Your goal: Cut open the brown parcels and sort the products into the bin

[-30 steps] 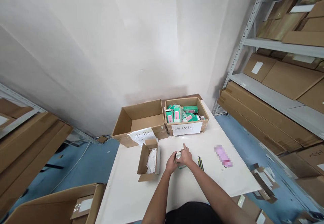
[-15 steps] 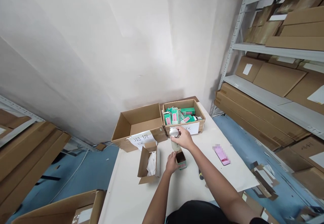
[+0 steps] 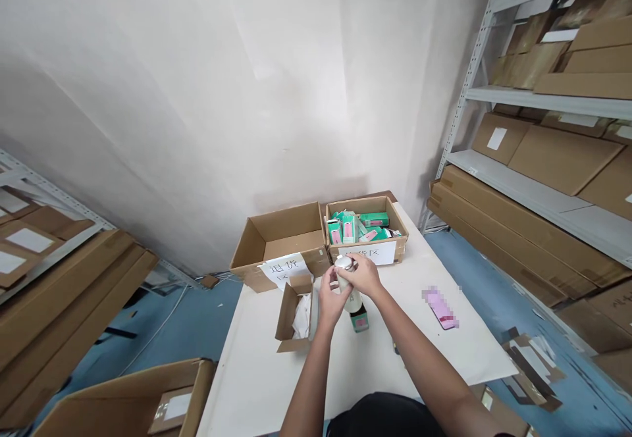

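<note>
A pale bottle (image 3: 353, 302) with a silvery-white lid (image 3: 344, 263) stands nearly upright, held in both hands. My left hand (image 3: 332, 297) grips it from the left, just below the lid. On the other side my right hand (image 3: 365, 275) has its fingers around the lid and upper end. Right below the bottle stands a small green box (image 3: 361, 322); the bottle hides most of its top, and I cannot tell whether its base is inside. To the left is an open brown carton (image 3: 287, 312) with white wrapping (image 3: 301, 317) in it.
At the table's back stand a large open carton (image 3: 276, 266) with a paper sign and another carton (image 3: 402, 245) full of green boxes. A pink, pixelated item (image 3: 441, 308) lies on the right. Shelving (image 3: 518, 180) with cartons flanks the white table (image 3: 241, 371).
My left hand has left the green box and now grips the bottle. My right hand stays at the bottle's top. The view has shifted slightly left.
</note>
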Motion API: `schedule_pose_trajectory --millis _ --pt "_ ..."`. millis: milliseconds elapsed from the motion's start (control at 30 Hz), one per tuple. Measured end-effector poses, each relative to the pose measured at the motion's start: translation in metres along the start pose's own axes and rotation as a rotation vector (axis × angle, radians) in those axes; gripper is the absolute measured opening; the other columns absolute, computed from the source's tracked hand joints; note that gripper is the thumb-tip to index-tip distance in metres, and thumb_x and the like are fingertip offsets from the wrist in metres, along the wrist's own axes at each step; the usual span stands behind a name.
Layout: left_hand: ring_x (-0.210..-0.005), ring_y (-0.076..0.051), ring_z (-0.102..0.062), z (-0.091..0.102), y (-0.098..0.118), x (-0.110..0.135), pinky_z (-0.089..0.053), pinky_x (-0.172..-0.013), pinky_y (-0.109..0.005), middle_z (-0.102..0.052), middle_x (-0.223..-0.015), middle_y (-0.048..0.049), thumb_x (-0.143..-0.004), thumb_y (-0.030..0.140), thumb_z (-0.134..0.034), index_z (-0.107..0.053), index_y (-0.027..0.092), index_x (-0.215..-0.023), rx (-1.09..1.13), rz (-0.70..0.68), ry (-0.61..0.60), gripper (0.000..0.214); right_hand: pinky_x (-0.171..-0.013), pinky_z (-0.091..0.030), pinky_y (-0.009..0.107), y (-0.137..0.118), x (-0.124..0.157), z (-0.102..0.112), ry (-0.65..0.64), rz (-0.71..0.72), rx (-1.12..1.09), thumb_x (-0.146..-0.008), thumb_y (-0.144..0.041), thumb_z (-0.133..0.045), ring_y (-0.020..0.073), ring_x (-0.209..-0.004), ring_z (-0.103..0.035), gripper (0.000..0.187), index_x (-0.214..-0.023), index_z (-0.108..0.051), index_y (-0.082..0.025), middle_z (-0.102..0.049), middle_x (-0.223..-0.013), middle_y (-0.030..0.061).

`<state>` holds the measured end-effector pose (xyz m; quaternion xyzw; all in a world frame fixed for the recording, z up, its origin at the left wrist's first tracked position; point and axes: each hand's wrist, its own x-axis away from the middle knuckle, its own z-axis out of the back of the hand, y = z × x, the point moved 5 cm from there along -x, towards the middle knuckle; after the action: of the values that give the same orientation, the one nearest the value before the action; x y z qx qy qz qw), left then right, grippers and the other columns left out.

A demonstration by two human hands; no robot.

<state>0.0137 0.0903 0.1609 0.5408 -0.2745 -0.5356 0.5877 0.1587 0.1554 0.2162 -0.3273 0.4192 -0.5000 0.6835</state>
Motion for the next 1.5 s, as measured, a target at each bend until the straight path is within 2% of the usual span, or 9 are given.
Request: schedule_pose_trajectory --millis 167,333,467,600,800,967,1167,1300,1500 --pt "-0.112 -0.027 -0.068 0.015 0.029 -0.012 -0.058 -0.092 -0.039 -0.069 -0.130 -0.0109 -0.074 0.038 -0.082 -0.058 0.026 -0.145 -0.148 -0.066 0.041 0.076 -0.090 -0.056 0.038 0.018 0.007 -0.007 -0.250 -0.009 -0.460 -0.078 -0.050 -0.082 0.0270 -0.114 -0.068 0.064 -0.136 -0.066 -0.026 -0.069 -0.134 0.0099" --pt "-0.114 -0.026 -0.070 0.028 0.037 -0.023 -0.059 -0.094 -0.038 -0.070 -0.131 -0.0111 -0.076 0.040 -0.083 -0.042 0.024 -0.159 0.069 0.016 -0.020 0.094 -0.104 -0.050 0.043 0.037 0.027 -0.011 -0.491 -0.022 -0.672 -0.070 -0.041 -0.092 0.0265 -0.126 -0.063 0.100 -0.157 -0.045 -0.032 -0.066 -0.137 0.0092" --pt "-0.120 -0.026 -0.069 0.020 0.044 -0.033 -0.058 -0.099 -0.038 -0.068 -0.134 -0.0114 -0.079 0.046 -0.083 -0.028 0.027 -0.166 0.223 0.077 -0.148 0.105 -0.089 -0.057 0.038 0.047 0.036 -0.015 -0.385 -0.092 -0.682 -0.066 -0.038 -0.095 0.0209 -0.097 -0.070 0.108 -0.159 -0.040 -0.031 -0.068 -0.116 0.0045" --pt "-0.118 -0.026 -0.070 0.016 0.050 -0.042 -0.059 -0.095 -0.038 -0.068 -0.131 -0.0110 -0.073 0.045 -0.090 -0.024 0.030 -0.168 0.194 0.107 -0.124 0.116 -0.082 -0.058 0.035 0.048 0.038 -0.010 -0.203 -0.112 -0.563 -0.064 -0.039 -0.097 0.0170 -0.085 -0.066 0.113 -0.161 -0.039 -0.031 -0.065 -0.107 0.0014" --pt "-0.108 -0.023 -0.073 0.008 0.057 -0.047 -0.060 -0.093 -0.038 -0.072 -0.123 -0.0087 -0.074 0.041 -0.090 -0.012 0.032 -0.170 0.283 0.090 -0.139 0.124 -0.094 -0.058 0.041 0.038 0.045 -0.009 -0.363 -0.071 -0.684 -0.072 -0.039 -0.092 0.0220 -0.104 -0.070 0.119 -0.168 -0.021 -0.037 -0.066 -0.125 0.0064" --pt "-0.125 -0.026 -0.068 0.003 0.060 -0.050 -0.058 -0.101 -0.038 -0.065 -0.142 -0.0129 -0.073 0.043 -0.092 -0.021 0.031 -0.169 0.276 0.050 -0.127 0.120 -0.089 -0.059 0.039 0.035 0.039 -0.002 -0.257 -0.074 -0.525 -0.066 -0.036 -0.095 0.0205 -0.097 -0.069 0.126 -0.168 -0.020 -0.037 -0.064 -0.124 0.0051" --pt "-0.123 -0.027 -0.070 0.008 0.055 -0.056 -0.057 -0.105 -0.042 -0.068 -0.140 -0.0136 -0.078 0.049 -0.088 -0.010 0.029 -0.170 0.333 0.091 -0.098 0.123 -0.098 -0.055 0.042 0.030 0.038 -0.005 -0.376 -0.037 -0.602 -0.071 -0.039 -0.092 0.0229 -0.109 -0.068 0.123 -0.169 -0.018 -0.035 -0.065 -0.129 0.0075" --pt "-0.138 -0.028 -0.060 0.009 0.056 -0.057 -0.052 -0.113 -0.041 -0.055 -0.157 -0.0131 -0.074 0.046 -0.093 -0.017 0.032 -0.169 0.268 0.054 -0.076 0.123 -0.093 -0.057 0.041 0.034 0.038 -0.002 -0.249 -0.073 -0.496 -0.063 -0.035 -0.097 0.0216 -0.099 -0.067 0.132 -0.169 -0.019 -0.035 -0.065 -0.122 0.0055" --pt "-0.121 -0.027 -0.070 0.008 0.054 -0.059 -0.057 -0.105 -0.042 -0.066 -0.143 -0.0140 -0.073 0.047 -0.093 -0.005 0.031 -0.171 0.355 0.105 -0.093 0.133 -0.095 -0.056 0.042 0.027 0.038 -0.007 -0.348 -0.050 -0.585 -0.070 -0.040 -0.093 0.0232 -0.105 -0.068 0.128 -0.170 -0.013 -0.034 -0.065 -0.126 0.0073"
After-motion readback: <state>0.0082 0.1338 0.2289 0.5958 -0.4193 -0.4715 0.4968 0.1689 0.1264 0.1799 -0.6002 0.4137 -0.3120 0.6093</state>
